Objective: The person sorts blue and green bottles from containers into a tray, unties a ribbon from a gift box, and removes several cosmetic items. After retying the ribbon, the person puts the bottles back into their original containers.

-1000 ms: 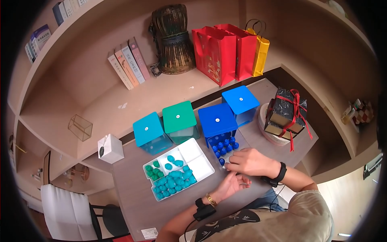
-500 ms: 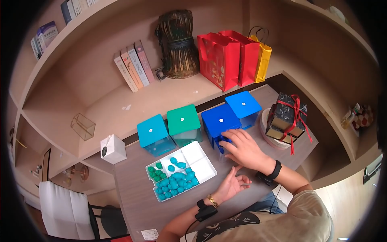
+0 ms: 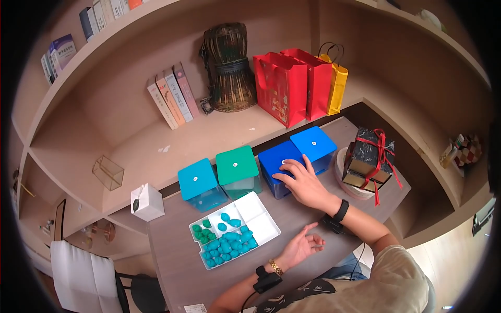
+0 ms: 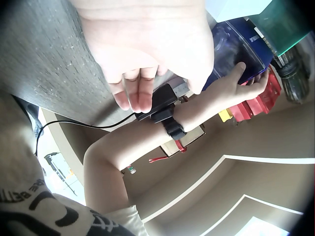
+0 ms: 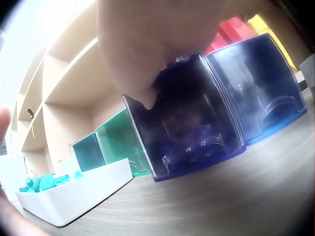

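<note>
My right hand [image 3: 307,187] lies over the dark blue box [image 3: 270,158], fingers spread and nearly straight across its lid and front edge. The right wrist view shows the box's see-through dark front [image 5: 194,123] standing upright, with dark shapes low inside and a fingertip at its upper edge. My left hand [image 3: 300,249] is held palm up over the table's near side, fingers loosely bent and nothing in them. Left of it, the white divided tray [image 3: 263,227] carries teal egg-shaped pieces [image 3: 227,247] and smaller green pieces [image 3: 201,230].
A teal-lidded box [image 3: 196,176] and a green-lidded box [image 3: 237,163] stand left of the dark blue one, a lighter blue box [image 3: 313,141] right. Black books tied with red ribbon [image 3: 369,156] sit at the table's right. A white cube box [image 3: 148,204] stands far left.
The dark blue box's drawer, earlier pulled out with blue pieces showing, is now in. My right hand has moved forward from the drawer onto the box. The left hand stays about where it was.
</note>
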Demonstrator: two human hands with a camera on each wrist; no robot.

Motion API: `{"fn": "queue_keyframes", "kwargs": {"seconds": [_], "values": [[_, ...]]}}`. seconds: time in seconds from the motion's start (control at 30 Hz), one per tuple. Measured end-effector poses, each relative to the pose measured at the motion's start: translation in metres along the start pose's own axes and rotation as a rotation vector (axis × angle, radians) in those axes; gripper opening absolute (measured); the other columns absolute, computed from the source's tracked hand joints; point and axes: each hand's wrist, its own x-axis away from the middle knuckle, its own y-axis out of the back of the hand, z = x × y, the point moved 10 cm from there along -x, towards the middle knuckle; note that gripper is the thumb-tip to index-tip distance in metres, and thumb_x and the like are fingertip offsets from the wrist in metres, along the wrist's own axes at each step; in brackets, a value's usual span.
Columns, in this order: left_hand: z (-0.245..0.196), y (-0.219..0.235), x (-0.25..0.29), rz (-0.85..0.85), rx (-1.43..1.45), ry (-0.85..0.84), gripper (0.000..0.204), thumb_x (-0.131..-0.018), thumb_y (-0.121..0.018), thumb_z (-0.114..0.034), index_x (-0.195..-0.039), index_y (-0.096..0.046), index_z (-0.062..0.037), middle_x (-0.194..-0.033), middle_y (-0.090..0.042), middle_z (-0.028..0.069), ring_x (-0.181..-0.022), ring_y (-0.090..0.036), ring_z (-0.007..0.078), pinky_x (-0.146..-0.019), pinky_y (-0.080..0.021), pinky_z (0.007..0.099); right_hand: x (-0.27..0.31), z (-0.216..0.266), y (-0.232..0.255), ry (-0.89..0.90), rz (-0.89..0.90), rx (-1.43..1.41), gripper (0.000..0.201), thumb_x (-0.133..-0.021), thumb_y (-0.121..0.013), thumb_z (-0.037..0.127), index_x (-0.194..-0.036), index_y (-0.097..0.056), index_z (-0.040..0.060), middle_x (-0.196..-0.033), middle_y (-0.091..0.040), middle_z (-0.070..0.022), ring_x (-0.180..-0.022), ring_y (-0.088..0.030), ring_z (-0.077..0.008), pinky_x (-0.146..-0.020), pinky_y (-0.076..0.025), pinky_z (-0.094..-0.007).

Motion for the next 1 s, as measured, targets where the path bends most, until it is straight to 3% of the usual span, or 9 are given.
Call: {"fn": "queue_keyframes", "kwargs": {"seconds": [0.2, 0.23, 0.33, 0.67, 0.93, 1.0], "values": [[0.002, -0.001, 0.001, 0.011, 0.010, 0.012, 0.058, -0.111, -0.039, -0.042, -0.157, -0.028, -0.0083, -0.106, -0.063, 0.0139, -0.116, -0.059, 0.0288, -0.103, -0.046, 0.0445, 0.015, -0.025, 0.035, -0.280, -0.226, 0.166, 0.068, -0.084, -0.073, 0.054, -0.142, -0.058, 0.0230, -0.153, -0.042, -0.0212, -0.148, -0.027, -0.0456, -0.113, -0.008, -0.0777], [0.003, 0.000, 0.001, 0.003, 0.005, 0.016, 0.058, -0.111, -0.039, -0.042, -0.157, -0.028, -0.0082, -0.107, -0.063, 0.0139, -0.116, -0.059, 0.0288, -0.103, -0.046, 0.0446, 0.019, -0.036, 0.024, -0.302, -0.185, 0.186, 0.073, -0.084, -0.071, 0.061, -0.146, -0.056, 0.0241, -0.155, -0.038, -0.0234, -0.148, -0.026, -0.0464, -0.113, -0.008, -0.0776], [0.004, 0.003, 0.000, -0.003, -0.004, 0.024, 0.056, -0.112, -0.039, -0.040, -0.157, -0.030, -0.0083, -0.107, -0.063, 0.0138, -0.117, -0.059, 0.0286, -0.104, -0.046, 0.0447, 0.019, -0.049, 0.008, -0.316, -0.125, 0.128, 0.073, -0.085, -0.069, 0.062, -0.146, -0.055, 0.0240, -0.155, -0.038, -0.0226, -0.148, -0.026, -0.0459, -0.113, -0.008, -0.0780], [0.008, 0.004, 0.001, 0.018, 0.025, 0.018, 0.051, -0.111, -0.043, -0.034, -0.155, -0.033, -0.0101, -0.107, -0.063, 0.0125, -0.116, -0.060, 0.0268, -0.104, -0.047, 0.0447, -0.003, -0.059, 0.000, -0.305, -0.212, 0.178, 0.071, -0.084, -0.070, 0.062, -0.144, -0.057, 0.0251, -0.149, -0.044, -0.0195, -0.144, -0.032, -0.0433, -0.113, -0.012, -0.0762], [0.007, -0.003, 0.002, -0.007, -0.028, 0.031, 0.049, -0.110, -0.045, -0.031, -0.153, -0.036, -0.0101, -0.105, -0.063, 0.0116, -0.112, -0.061, 0.0252, -0.102, -0.049, 0.0432, -0.017, -0.068, -0.006, -0.292, -0.217, 0.140, 0.069, -0.086, -0.070, 0.060, -0.143, -0.057, 0.0227, -0.151, -0.043, -0.0203, -0.146, -0.030, -0.0433, -0.116, -0.008, -0.0734], [0.005, -0.004, 0.000, 0.005, -0.039, 0.022, 0.048, -0.110, -0.046, -0.030, -0.152, -0.036, -0.0096, -0.105, -0.063, 0.0113, -0.112, -0.062, 0.0246, -0.101, -0.049, 0.0431, -0.018, -0.058, 0.000, -0.272, -0.224, 0.109, 0.076, -0.085, -0.073, 0.055, -0.146, -0.051, 0.0159, -0.152, -0.041, -0.0211, -0.147, -0.029, -0.0434, -0.117, -0.008, -0.0717]]}}
